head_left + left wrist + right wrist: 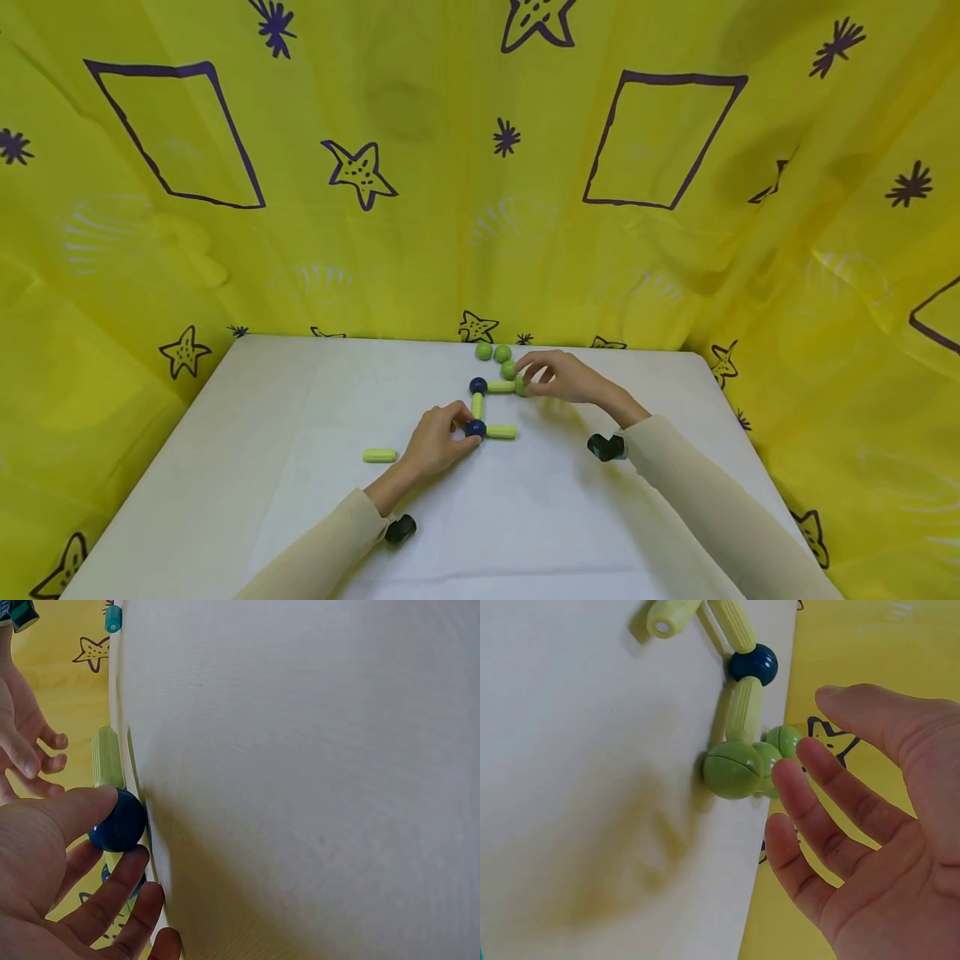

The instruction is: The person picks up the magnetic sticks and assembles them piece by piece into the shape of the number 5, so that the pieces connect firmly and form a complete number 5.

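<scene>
My left hand [435, 442] pinches a dark blue ball [476, 428] between thumb and fingers. A yellow-green magnetic rod [501, 432] extends right from that ball, and a second rod [477, 406] runs away from it to another dark blue ball [477, 385]. From this far ball a third rod [501, 387] reaches right to a green ball [733, 770], which has a seam around it. Beside the green ball is my right hand [566, 377]; the right wrist view shows its fingers loosely bent, apart from the ball, holding nothing.
Several loose green balls [502, 353] lie behind the joined pieces, near the table's back edge. One loose yellow-green rod [380, 456] lies left of my left hand. A small teal cylinder [113, 619] appears in the left wrist view. Yellow patterned curtain [420, 250] surrounds the white table [300, 400].
</scene>
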Demonstrator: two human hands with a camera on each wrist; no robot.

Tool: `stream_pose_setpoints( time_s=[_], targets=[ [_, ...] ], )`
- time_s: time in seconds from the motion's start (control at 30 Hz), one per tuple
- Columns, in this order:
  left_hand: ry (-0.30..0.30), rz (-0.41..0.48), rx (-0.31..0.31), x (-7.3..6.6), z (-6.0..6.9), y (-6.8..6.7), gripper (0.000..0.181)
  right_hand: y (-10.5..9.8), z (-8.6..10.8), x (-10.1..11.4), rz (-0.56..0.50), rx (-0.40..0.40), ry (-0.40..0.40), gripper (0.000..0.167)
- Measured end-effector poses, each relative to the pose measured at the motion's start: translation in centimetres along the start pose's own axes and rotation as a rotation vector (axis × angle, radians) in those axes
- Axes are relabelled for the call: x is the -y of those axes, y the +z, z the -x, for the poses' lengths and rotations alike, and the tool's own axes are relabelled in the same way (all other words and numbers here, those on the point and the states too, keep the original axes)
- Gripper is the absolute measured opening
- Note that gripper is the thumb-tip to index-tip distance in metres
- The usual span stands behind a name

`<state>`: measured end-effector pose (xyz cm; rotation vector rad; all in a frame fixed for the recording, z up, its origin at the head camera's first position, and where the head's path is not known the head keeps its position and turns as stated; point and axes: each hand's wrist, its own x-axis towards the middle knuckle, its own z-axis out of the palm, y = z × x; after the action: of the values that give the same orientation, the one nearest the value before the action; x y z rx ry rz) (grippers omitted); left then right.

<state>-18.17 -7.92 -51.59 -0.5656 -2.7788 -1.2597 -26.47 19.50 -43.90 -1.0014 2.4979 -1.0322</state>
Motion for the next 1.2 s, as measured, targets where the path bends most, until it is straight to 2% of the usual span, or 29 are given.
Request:
stream_pose_setpoints(
  time_s=[0.23,0.47,0.73,0.87,1.03,1.2],
  targets=[
    [0.001,0.008,-0.005,0.1,0.1,0.1,0.021,-0.7,-1.8,-0.1,0.017,-0.018,0.052,0.034],
    [-0.004,0.007,0.005,0.4,0.1,0.3,0.021,-1.2,-3.8,-0.9,0.01,0.042,0.076,0.034],
    [-0.008,0.012,0.016,0.2,0.1,0.2,0.021,-1.0,-5.3,-1.5,0.014,0.119,0.234,0.033],
    [-0.007,0.011,0.017,0.3,0.1,0.2,0.022,-0.8,-5.7,-1.6,0.009,0.139,0.285,0.033],
    [-0.022,0.024,0.015,0.2,0.1,0.1,0.021,-0.5,-5.9,-2.2,-0.033,0.157,0.293,0.035],
    [-0.013,0.016,0.01,0.2,0.0,0.0,0.022,-0.3,-6.3,-2.8,-0.026,0.159,0.28,0.036]
  ],
)
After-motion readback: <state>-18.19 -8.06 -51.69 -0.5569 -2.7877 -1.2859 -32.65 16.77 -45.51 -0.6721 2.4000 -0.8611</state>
